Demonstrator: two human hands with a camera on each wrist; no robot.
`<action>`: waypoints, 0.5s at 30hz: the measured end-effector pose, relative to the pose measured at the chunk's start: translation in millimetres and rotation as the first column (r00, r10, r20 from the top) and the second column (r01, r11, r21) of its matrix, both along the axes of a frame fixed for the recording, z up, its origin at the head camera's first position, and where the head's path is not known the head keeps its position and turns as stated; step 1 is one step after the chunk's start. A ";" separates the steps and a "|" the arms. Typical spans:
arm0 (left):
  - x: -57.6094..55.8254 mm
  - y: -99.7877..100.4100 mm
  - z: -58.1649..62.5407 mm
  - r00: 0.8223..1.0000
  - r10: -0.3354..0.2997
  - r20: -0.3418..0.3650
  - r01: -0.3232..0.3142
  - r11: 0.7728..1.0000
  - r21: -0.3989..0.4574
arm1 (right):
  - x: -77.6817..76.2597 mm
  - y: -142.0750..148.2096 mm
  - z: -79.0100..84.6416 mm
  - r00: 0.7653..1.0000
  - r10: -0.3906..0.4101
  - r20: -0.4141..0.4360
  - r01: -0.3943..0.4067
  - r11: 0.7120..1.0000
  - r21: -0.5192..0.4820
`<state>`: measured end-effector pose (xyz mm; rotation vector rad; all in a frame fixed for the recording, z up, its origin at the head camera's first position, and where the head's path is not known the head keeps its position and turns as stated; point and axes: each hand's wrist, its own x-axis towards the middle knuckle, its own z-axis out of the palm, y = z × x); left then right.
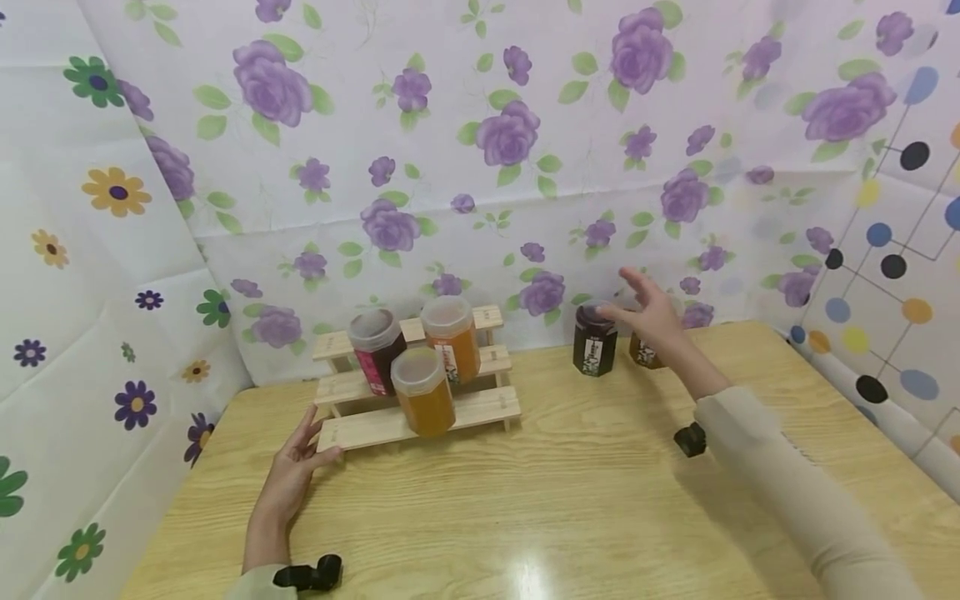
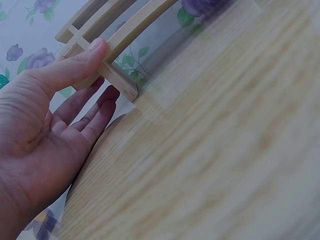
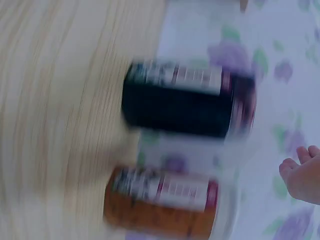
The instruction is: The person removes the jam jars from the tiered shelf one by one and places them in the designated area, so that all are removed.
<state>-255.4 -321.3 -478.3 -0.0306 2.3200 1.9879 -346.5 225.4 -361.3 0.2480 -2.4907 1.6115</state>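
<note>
A three-step wooden rack (image 1: 360,429) stands on the table, its left end held by my left hand (image 1: 288,471). In the left wrist view the thumb (image 2: 75,70) lies on the rack's end, with the fingers behind its leg. On the rack are a dark jar (image 1: 381,362) with a pink label, an orange jar (image 1: 459,342) and a honey-coloured jar (image 1: 426,400) in front. My right hand (image 1: 654,321), fingers extended, hovers above a dark jar (image 1: 595,346) and an amber jar (image 3: 165,200). The hand partly hides the amber jar in the head view.
The wood-grain table (image 1: 525,517) meets a rose-patterned cloth wall (image 1: 465,100) right behind the jars. Patterned sheets also hang at the left (image 1: 97,317) and right (image 1: 885,292). Black camera mounts sit on both wrists.
</note>
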 end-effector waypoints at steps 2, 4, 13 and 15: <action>-0.7 -1.0 -0.2 1.000 -0.008 -0.003 0.008 1.000 0.004 | 0.5 -17.4 0.1 0.998 0.055 0.005 -0.055 0.998 -0.005; -1.8 -1.6 0.1 1.000 -0.014 -0.010 0.014 1.000 0.002 | 0.9 -36.2 -0.2 0.994 0.112 0.006 -0.112 0.994 -0.020; -4.1 -4.2 -0.7 1.000 -0.010 -0.012 0.009 1.000 -0.026 | 0.8 -123.0 -5.0 0.969 0.245 -0.027 -0.246 0.961 -0.125; -2.9 -3.9 -1.3 1.000 -0.009 -0.006 0.009 1.000 -0.012 | -0.3 -140.7 -4.9 0.964 0.263 -0.019 -0.264 0.955 -0.139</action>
